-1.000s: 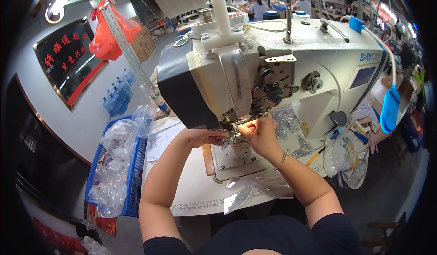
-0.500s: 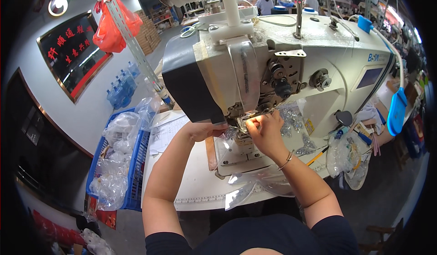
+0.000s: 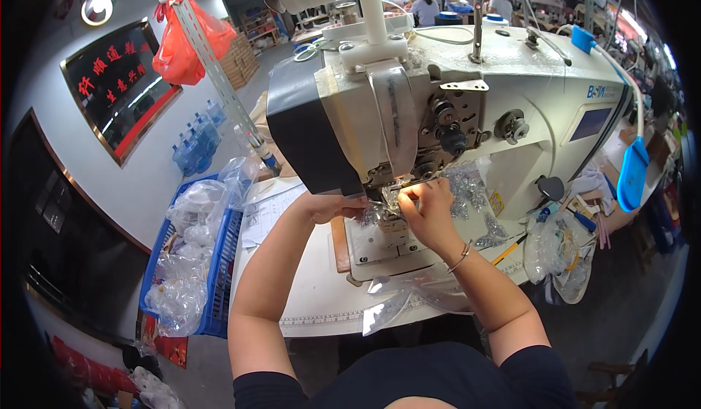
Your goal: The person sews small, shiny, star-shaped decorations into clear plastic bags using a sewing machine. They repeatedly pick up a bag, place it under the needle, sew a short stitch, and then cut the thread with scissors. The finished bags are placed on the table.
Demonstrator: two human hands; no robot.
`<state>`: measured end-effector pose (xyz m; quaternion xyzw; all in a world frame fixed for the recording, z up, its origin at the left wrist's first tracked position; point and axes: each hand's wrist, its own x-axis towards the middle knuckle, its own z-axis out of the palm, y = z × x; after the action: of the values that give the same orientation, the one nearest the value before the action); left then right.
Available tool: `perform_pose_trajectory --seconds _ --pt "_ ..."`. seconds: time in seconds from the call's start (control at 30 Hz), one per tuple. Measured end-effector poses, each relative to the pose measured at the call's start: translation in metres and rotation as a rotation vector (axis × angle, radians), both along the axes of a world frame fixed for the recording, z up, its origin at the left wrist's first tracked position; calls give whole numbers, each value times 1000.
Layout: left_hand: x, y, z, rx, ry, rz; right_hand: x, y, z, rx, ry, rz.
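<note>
My right hand (image 3: 427, 215) has its fingers pinched on a small clear piece (image 3: 388, 203) right under the head of the sewing machine (image 3: 453, 110), at the needle. My left hand (image 3: 332, 206) lies just left of it, fingertips curled against the same piece; whether they grip it I cannot tell. Below my fingers is the machine's pale bed plate (image 3: 380, 252), and nearer me a clear plastic bag (image 3: 409, 299) hangs over the table edge (image 3: 321, 314). Far left of my hands stands a blue crate (image 3: 223, 263) of clear bags.
</note>
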<state>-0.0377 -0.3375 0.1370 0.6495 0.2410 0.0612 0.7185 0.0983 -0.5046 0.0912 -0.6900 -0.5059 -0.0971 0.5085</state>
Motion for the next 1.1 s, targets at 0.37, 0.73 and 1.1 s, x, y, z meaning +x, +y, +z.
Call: perform_pose_trajectory --seconds 0.37,0.73,1.1 --pt "-3 2 -7 -102 92 53 1 3 -4 34 -12 -29" --pt "-21 -26 -5 -85 8 -85 -13 -17 -8 152 -47 58" --pt "-63 -94 -64 -343 -172 -158 -36 -88 -38 -29 256 355"
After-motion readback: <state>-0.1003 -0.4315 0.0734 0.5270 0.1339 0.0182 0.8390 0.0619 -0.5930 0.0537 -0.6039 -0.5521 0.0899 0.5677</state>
